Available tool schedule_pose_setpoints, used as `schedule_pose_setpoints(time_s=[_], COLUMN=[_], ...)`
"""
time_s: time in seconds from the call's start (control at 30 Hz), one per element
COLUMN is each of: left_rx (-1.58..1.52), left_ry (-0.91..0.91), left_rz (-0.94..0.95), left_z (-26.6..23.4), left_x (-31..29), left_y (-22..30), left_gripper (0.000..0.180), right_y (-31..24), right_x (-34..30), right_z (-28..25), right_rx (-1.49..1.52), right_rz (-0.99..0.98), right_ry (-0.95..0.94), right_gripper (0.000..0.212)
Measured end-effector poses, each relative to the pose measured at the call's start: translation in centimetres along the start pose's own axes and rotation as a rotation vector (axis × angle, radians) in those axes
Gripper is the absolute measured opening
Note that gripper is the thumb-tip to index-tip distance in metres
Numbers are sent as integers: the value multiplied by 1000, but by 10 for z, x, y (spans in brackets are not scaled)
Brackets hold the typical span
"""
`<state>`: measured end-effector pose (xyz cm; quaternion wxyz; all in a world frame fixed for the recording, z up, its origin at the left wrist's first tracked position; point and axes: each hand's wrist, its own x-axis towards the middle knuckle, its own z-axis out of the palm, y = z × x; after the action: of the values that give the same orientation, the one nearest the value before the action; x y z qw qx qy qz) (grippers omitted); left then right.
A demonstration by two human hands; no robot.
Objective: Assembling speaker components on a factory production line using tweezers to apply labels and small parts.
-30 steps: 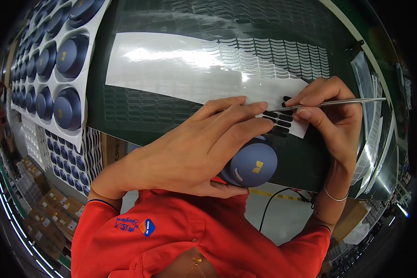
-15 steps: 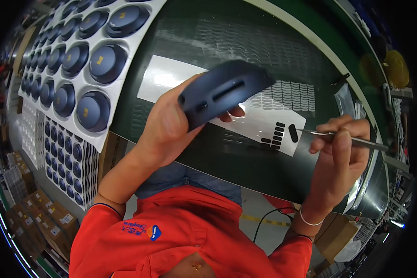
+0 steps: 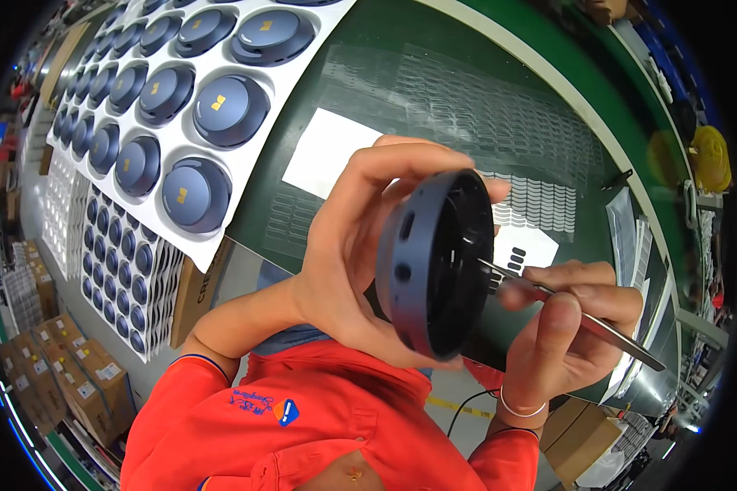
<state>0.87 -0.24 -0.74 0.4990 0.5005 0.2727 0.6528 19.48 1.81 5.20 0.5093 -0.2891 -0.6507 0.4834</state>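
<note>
My left hand is wrapped round a dark blue round shell, likely a headphone ear cup, held tilted above the table. Its hollow black inside faces right, and a slot and a hole show in its side wall. In my right hand is a pair of metal tweezers, pinched between thumb and fingers. The tweezers' tip reaches the cup's open side; whether it grips anything cannot be made out. Behind my hands lies a white sheet with small black oval pads, partly hidden by the cup and right hand.
To the left, a white moulded tray carries rows of blue ear cups. Clear sheets of curved strips lie on the dark green table. Stacked trays and cardboard boxes stand at lower left.
The ear cup has been turned so its hollow inside faces the right hand, and brought closer. The tweezers have moved left from beside the pads to the cup.
</note>
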Motion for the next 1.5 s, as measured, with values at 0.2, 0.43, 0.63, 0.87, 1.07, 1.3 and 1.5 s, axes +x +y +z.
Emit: schedule_pose_setpoints(time_s=[0.2,0.43,0.63,0.87,1.07,1.3,1.5], left_rx=[212,208,162,180,176,193,216], left_ry=[44,124,214,207,125,124,115], left_rz=[338,442,447,468,437,474,474], left_z=[2,7,14,11,4,3,4], left_x=[2,-1,-2,-1,-2,-1,-2], left_y=[-8,-13,-13,-12,-9,-11,-10], left_gripper=[92,92,91,83,68,67,73], right_y=[6,11,12,14,14,15,16], right_x=[-2,-1,0,-1,-1,-2,-3], right_z=[0,15,9,7,5,5,4], right_rx=[-41,-149,-174,-123,-146,-170,-190], right_rz=[-7,-80,-98,-98,-107,-128,-166], right_ry=[-56,11,-6,-61,-85,-92,-106], right_gripper=[26,18,17,25,26,26,26])
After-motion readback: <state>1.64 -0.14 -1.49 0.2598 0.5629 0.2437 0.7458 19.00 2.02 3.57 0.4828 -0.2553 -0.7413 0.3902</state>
